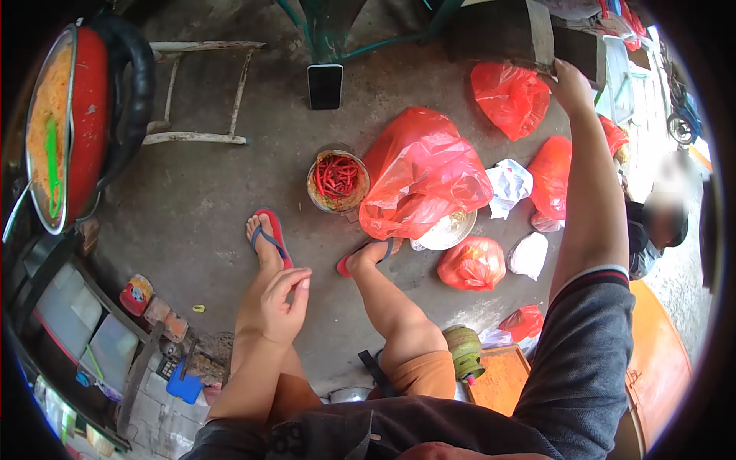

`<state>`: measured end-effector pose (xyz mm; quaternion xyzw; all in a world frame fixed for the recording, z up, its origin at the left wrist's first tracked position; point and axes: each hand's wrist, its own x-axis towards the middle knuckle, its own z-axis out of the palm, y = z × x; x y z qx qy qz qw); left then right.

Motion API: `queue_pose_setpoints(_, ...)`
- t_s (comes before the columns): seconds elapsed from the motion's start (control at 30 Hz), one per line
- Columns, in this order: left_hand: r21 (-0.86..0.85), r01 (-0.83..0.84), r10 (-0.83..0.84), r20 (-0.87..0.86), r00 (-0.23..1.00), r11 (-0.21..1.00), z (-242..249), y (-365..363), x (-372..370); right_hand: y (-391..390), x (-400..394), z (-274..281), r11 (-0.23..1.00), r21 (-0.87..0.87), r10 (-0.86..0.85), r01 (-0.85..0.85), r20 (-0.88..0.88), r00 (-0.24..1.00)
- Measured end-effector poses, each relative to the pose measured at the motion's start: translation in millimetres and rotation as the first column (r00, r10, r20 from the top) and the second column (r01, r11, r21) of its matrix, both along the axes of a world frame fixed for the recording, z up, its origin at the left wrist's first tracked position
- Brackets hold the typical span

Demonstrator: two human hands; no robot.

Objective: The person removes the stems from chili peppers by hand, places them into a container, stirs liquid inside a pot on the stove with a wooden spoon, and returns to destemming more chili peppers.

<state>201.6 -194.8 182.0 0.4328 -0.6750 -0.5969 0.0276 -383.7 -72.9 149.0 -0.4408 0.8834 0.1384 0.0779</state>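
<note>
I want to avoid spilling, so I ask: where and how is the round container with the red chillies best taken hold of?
Probably by its left rim, pinched from the left. The container stands upright and open, so its rim gives an edge to pinch; the large red bag crowds its right side, while floor shows along its left.

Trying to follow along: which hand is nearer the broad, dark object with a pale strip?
Right. The right hand is at the dark object, apparently gripping its edge; the left hand is well away, over the left leg.
</note>
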Motion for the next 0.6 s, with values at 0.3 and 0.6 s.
queue_pose_setpoints(0.3, -0.152, 0.621, -0.444, 0.573, 0.689, 0.769, 75, -10, 86, 63, 121, 101, 0.965, -0.088, -0.174, 0.246, 0.485, 0.857)
queue_pose_setpoints(0.6, -0.023, 0.712, -0.556, 0.608, 0.567, 0.702, 63, -50, 115, 88, 345, 205, 0.906, -0.045, -0.198, 0.421, 0.834, 0.516)
